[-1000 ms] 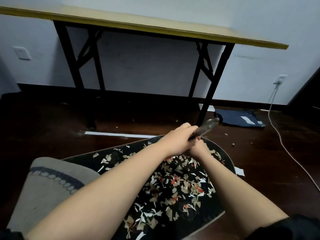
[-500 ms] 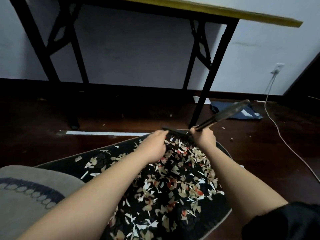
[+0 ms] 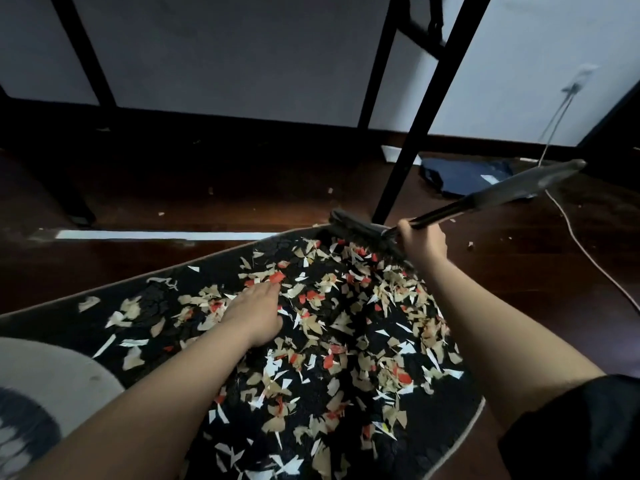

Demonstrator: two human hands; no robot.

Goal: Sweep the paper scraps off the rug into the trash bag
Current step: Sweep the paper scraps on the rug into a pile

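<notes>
Left hand (image 3: 254,315) dropped onto rug (image 3: 429,420); right hand (image 3: 420,242) grips brush (image 3: 360,230).

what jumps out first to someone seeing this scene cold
A dark rug thickly strewn with tan, white and red paper scraps fills the lower middle. The right hand grips a brush at the rug's far edge, while the left hand lies flat among the scraps.
</notes>
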